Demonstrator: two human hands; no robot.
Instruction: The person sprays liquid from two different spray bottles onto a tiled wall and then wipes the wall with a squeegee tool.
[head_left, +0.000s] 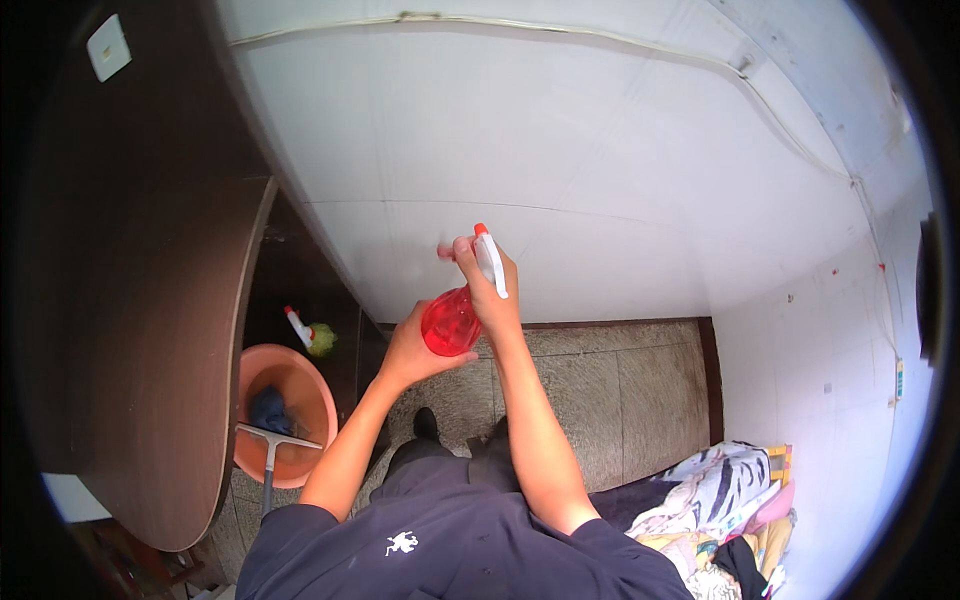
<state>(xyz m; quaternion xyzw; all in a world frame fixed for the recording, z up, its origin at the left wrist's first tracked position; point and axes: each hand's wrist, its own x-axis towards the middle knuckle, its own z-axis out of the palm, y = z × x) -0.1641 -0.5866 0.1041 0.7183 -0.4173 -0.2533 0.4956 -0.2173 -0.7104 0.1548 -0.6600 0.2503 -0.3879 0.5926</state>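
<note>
A red translucent spray bottle with a white and red trigger head is held in front of me, tilted, near the white wall panel. My left hand cups the lower part of the bottle from the left and below. Around the neck and trigger head is my right hand, its fingers partly hidden behind the bottle's head and slightly blurred.
On the left an orange plastic bucket holds a dark cloth, with a squeegee across its rim. A yellow-green spray bottle stands beyond it. The curved brown tabletop juts in; piled clothes and blankets lie lower right.
</note>
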